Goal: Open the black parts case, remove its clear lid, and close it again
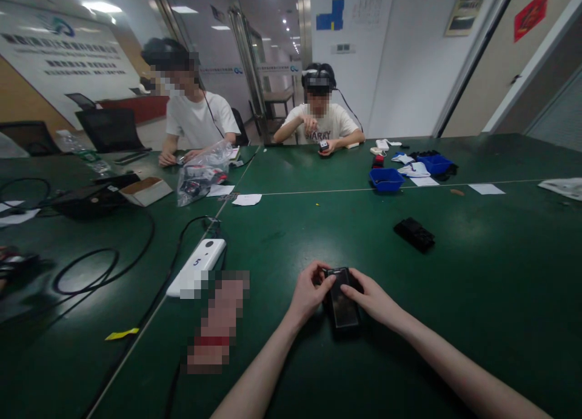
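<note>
A black oblong box [344, 310] with a glossy dark top lies on the green table in front of me, its long side pointing away. My left hand [309, 291] grips its far left corner, thumb pressed on the top face and fingers curled round the edge. From the other side my right hand [373, 298] holds the far right edge, its thumb also on top. Fingers behind the box are partly hidden. Beyond my right hand lies a folded black cloth-like item [414, 234], touched by neither hand.
On the left are a white power bank [197, 267], a blurred reddish item [222, 316] and black cables [97, 276]. Farther off lie a plastic bag [202, 173], an open carton [146, 191] and a blue tray [386, 180]. Two people sit across the table [282, 358].
</note>
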`<control>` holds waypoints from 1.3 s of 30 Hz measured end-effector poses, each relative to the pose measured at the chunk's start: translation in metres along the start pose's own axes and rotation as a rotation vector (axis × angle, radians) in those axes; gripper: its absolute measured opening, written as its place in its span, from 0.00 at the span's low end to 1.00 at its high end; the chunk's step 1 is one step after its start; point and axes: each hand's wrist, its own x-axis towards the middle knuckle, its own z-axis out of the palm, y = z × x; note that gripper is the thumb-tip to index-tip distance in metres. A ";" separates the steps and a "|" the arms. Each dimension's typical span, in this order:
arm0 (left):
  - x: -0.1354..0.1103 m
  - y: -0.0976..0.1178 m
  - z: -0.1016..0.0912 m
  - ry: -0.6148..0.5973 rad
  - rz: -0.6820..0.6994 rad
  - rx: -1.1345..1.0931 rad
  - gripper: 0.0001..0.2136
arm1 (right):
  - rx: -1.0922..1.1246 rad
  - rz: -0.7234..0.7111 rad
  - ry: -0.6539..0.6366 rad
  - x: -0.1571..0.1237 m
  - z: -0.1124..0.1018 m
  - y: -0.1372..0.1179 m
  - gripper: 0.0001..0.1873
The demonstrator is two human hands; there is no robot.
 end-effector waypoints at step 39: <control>0.000 0.003 0.003 -0.041 -0.102 -0.186 0.13 | -1.193 0.452 0.498 -0.068 -0.152 0.012 0.21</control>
